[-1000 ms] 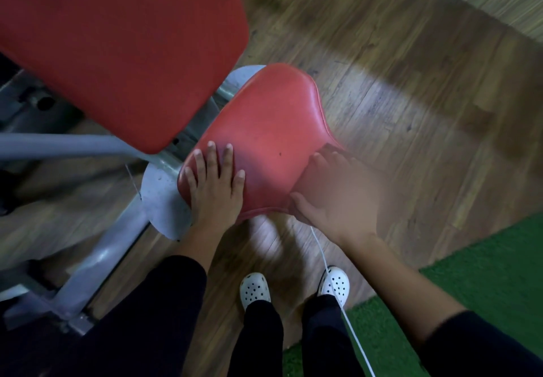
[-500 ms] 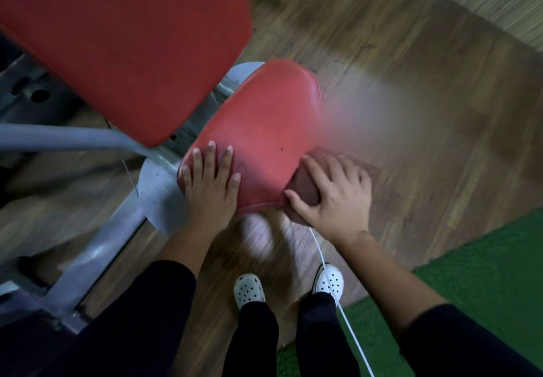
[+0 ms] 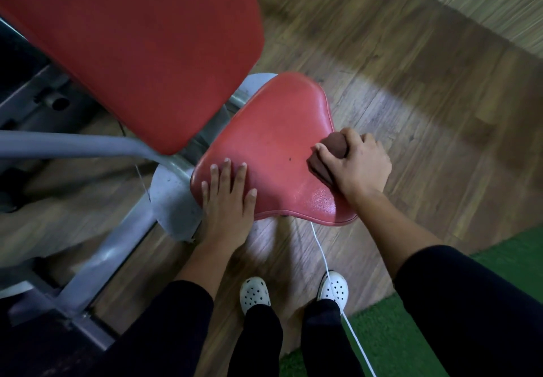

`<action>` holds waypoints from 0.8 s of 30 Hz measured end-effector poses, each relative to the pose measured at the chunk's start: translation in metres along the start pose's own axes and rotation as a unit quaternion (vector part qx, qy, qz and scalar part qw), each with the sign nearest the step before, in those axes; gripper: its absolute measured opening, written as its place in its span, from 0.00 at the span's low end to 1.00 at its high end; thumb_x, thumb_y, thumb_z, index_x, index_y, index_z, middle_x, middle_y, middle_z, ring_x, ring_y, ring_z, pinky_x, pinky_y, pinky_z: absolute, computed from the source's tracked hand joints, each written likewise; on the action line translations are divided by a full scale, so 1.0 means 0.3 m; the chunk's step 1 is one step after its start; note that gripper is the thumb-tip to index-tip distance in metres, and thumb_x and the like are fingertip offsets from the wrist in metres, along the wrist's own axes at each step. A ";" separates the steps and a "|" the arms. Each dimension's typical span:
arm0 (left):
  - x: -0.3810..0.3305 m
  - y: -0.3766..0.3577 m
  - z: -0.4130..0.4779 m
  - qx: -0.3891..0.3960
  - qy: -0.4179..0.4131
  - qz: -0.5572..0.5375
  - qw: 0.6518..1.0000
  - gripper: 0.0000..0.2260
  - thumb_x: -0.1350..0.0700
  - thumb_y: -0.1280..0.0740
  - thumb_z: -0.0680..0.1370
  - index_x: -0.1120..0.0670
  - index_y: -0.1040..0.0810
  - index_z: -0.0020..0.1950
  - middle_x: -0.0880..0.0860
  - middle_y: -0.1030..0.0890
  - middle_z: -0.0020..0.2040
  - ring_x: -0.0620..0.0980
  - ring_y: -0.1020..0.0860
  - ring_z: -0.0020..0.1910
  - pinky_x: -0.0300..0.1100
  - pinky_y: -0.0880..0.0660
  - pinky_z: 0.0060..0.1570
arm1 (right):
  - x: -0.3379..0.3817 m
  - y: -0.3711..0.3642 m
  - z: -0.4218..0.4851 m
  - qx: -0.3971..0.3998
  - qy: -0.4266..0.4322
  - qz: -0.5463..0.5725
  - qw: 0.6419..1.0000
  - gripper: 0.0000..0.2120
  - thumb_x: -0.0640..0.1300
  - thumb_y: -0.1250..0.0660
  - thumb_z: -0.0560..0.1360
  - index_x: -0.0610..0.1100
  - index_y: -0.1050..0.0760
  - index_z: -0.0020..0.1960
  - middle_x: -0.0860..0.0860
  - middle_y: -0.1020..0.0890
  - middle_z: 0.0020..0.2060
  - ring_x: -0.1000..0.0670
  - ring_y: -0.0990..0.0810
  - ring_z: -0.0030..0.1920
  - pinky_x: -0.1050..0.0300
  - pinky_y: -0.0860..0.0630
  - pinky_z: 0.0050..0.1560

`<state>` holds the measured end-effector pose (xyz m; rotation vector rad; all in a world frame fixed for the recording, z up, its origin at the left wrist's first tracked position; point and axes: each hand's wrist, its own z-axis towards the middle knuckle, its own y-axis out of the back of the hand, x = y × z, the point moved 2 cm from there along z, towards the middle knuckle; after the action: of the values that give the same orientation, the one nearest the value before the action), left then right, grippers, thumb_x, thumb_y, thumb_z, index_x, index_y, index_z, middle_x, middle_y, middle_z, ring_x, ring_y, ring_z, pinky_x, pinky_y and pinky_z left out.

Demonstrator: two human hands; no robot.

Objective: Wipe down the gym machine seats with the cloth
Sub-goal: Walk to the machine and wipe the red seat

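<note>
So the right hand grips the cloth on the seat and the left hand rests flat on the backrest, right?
No: the head view shows the left hand flat on the seat, not the backrest. The right hand does grip the cloth there.

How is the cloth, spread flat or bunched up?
Bunched up: the dark brown cloth is a wad gripped by the right hand, fingers curled round it, on the red padded seat.

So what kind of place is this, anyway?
Most likely a gym: a red padded seat and backrest on a grey metal machine frame, with green turf beside the wood floor.
</note>
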<state>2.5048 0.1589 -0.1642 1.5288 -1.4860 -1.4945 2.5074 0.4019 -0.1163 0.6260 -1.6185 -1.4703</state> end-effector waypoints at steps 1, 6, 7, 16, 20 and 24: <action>-0.010 0.006 -0.001 0.001 0.000 -0.003 1.000 0.32 0.39 0.64 0.75 0.50 0.53 0.77 0.55 0.53 0.78 0.56 0.58 0.77 0.53 0.61 0.73 | -0.008 0.006 -0.002 0.002 -0.004 0.007 1.000 0.27 0.70 0.37 0.68 0.49 0.25 0.54 0.41 0.22 0.48 0.37 0.24 0.51 0.45 0.27 0.47; -0.093 0.069 0.003 -0.016 -0.022 -0.033 0.999 0.30 0.40 0.59 0.77 0.52 0.47 0.77 0.55 0.48 0.78 0.56 0.54 0.77 0.56 0.55 0.74 | -0.041 0.080 -0.062 -0.004 -0.005 0.024 1.000 0.26 0.69 0.36 0.67 0.50 0.25 0.53 0.43 0.21 0.45 0.38 0.23 0.48 0.45 0.25 0.44; -0.117 0.089 0.001 -0.023 -0.028 -0.036 0.999 0.30 0.40 0.58 0.77 0.52 0.45 0.76 0.56 0.46 0.78 0.57 0.52 0.77 0.57 0.54 0.74 | -0.047 0.103 -0.077 -0.004 -0.008 0.025 1.000 0.26 0.70 0.36 0.67 0.50 0.25 0.53 0.43 0.21 0.45 0.38 0.23 0.48 0.45 0.25 0.44; -0.425 0.364 -0.013 -0.032 -0.082 -0.090 0.992 0.30 0.42 0.52 0.75 0.54 0.33 0.72 0.58 0.36 0.74 0.61 0.43 0.75 0.59 0.48 0.71 | -0.098 0.418 -0.136 -0.013 -0.038 0.024 0.999 0.26 0.69 0.35 0.67 0.49 0.24 0.52 0.43 0.22 0.43 0.38 0.23 0.46 0.46 0.26 0.43; -0.598 0.474 -0.017 -0.033 -0.123 -0.089 0.988 0.31 0.41 0.54 0.75 0.55 0.32 0.72 0.58 0.36 0.74 0.60 0.44 0.75 0.58 0.49 0.72 | -0.151 0.571 -0.111 -0.032 -0.065 0.024 0.997 0.25 0.68 0.34 0.66 0.49 0.23 0.51 0.43 0.21 0.42 0.38 0.23 0.44 0.48 0.26 0.41; -0.782 0.536 0.009 -0.014 -0.149 -0.096 0.984 0.30 0.41 0.56 0.75 0.52 0.36 0.73 0.54 0.40 0.76 0.56 0.49 0.77 0.55 0.53 0.73 | -0.243 0.685 -0.059 -0.055 -0.083 0.030 0.995 0.25 0.68 0.33 0.66 0.49 0.23 0.50 0.43 0.21 0.40 0.38 0.23 0.43 0.49 0.27 0.40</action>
<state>2.5005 0.3343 0.0598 1.5183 -1.5048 -1.9194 2.5952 0.4900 0.0635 0.3987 -1.6546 -1.5890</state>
